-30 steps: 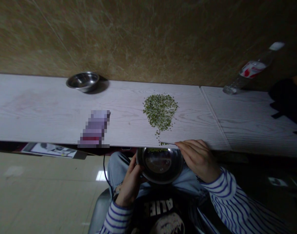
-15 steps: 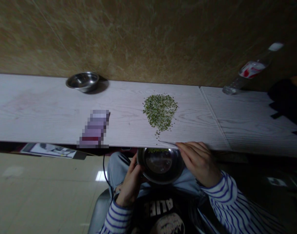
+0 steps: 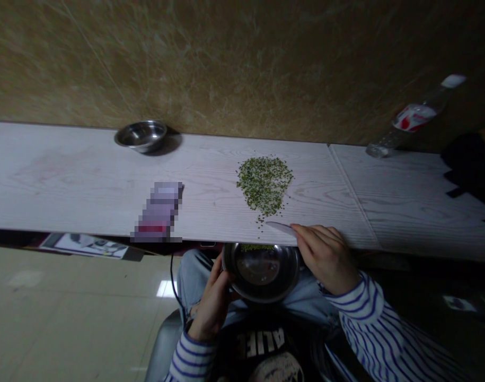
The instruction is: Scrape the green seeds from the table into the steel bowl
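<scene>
A patch of small green beans (image 3: pixel 264 183) lies spread on the pale wood-grain table (image 3: pixel 202 212), with a few strays trailing towards the front edge. My left hand (image 3: pixel 212 302) grips the left rim of a metal bowl (image 3: pixel 262 289), which sits below the table edge over my lap. Some green beans show inside the bowl, along its far side. My right hand (image 3: pixel 324 254) is closed on the handle end of a knife (image 3: pixel 280 227). Its thin blade points left, close to the stray beans, above the tabletop near the edge.
A second metal bowl (image 3: pixel 142 137) stands by the wall at the back left. A blurred-out phone-like slab (image 3: pixel 158 212) lies left of the beans. A plastic bottle (image 3: pixel 413 116) stands at the back right, beside a dark object (image 3: pixel 470 164). A cable (image 3: pixel 173 284) hangs below the table.
My right hand has moved slightly forward over the table with the knife, whose blade now shows more broadly. The left hand still holds the bowl. The whole view has shifted a little.
</scene>
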Demonstrator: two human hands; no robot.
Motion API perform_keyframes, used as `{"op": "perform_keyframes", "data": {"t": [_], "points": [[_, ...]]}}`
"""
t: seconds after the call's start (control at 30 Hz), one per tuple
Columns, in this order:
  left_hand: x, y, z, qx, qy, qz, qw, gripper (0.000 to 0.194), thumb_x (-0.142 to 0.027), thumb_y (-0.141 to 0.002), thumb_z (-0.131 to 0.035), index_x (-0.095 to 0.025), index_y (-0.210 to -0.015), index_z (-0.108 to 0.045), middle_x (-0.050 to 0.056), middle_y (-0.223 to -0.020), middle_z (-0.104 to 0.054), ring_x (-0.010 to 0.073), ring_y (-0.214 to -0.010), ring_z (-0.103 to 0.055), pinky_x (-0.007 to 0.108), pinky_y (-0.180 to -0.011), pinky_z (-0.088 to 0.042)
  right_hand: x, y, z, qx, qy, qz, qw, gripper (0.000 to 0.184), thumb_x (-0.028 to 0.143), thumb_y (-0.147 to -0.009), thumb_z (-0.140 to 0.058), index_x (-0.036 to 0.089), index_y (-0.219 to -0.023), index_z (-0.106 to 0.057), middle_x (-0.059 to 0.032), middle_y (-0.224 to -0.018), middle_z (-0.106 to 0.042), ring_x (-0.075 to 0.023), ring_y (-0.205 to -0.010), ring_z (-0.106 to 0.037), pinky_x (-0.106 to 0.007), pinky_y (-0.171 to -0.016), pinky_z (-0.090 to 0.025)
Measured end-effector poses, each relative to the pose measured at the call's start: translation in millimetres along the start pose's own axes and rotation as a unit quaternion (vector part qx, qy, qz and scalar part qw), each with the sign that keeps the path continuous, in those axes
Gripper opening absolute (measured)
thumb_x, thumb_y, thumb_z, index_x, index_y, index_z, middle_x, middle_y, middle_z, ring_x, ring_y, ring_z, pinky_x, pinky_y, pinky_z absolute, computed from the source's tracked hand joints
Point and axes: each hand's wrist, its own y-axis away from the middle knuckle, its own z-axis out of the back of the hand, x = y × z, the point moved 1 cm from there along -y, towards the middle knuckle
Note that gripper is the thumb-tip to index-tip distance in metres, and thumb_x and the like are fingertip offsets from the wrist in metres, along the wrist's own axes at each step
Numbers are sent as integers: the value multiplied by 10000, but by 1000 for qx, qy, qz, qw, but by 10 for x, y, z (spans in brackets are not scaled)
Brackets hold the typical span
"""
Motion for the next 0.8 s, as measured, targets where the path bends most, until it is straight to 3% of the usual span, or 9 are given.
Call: {"op": "perform_keyframes", "data": {"t": [0.3, 0.67, 0.8], "points": [[-5, -12, 36, 5, 2, -10, 1000, 763, -258, -752, -623, -300, -1490, -432, 77, -1286, -643, 233, -977, -609, 274, -622, -503, -52, -133, -87, -25, 2, 2, 1000, 215, 121, -957, -508, 152, -1082, -681, -77, -888, -770, -197, -793, -685, -343, -719, -433], [-40, 12, 42, 9, 13, -11, 1000, 787, -266, -738, -650, -295, -1493, -433, 77, -1208, -676, 213, -898, -616, 250, -595, -480, -51, -137, -54, 2, -26, 11, 1000, 205, 133, -968, -512, 180, -1079, -677, -66, -934, -773, -193, -851, -690, -346, -744, -434], [-27, 5, 40, 4, 8, -9, 1000, 760, -266, -741, -646, -317, -1474, -450, 62, -1272, -651, 230, -983, -616, 260, -617, -492, -60, -133, -68, 5, -25, 10, 1000, 207, 133, -973, -504, 178, -1077, -677, -69, -932, -772, -192, -858, -693, -344, -753, -434]]}}
